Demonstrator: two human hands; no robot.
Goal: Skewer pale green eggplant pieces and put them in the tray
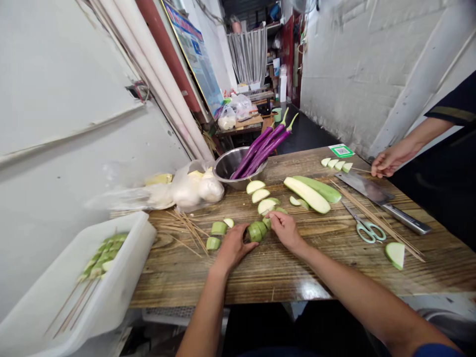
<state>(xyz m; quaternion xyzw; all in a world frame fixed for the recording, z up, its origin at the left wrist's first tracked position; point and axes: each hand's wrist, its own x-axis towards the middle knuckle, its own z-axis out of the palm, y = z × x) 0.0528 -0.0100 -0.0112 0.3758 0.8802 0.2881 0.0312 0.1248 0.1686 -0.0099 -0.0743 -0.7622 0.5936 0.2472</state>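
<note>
My left hand (234,246) curls its thumb and fingers around a short stack of green-skinned squash slices (256,231) on the wooden table. To its right, my right hand (284,229) is closed in a pinch at the near end of a skewer of pale half-round squash slices (261,195). Its fingertips touch the nearest slice, and most of the stick is hidden. Loose squash chunks (218,228) lie left of my left hand. Beyond my right hand rest two long peeled-looking squash halves (308,195), one cut side up, with small offcuts beside them.
A white bin (143,233) at left holds finished skewers (102,258). Bare sticks (188,225), bagged food (197,188) and a steel bowl (223,166) of eggplants (260,151) stand behind. Rightward lie scissors (366,228), a cleaver (366,188) and another person's hand (394,157) holding a skewer.
</note>
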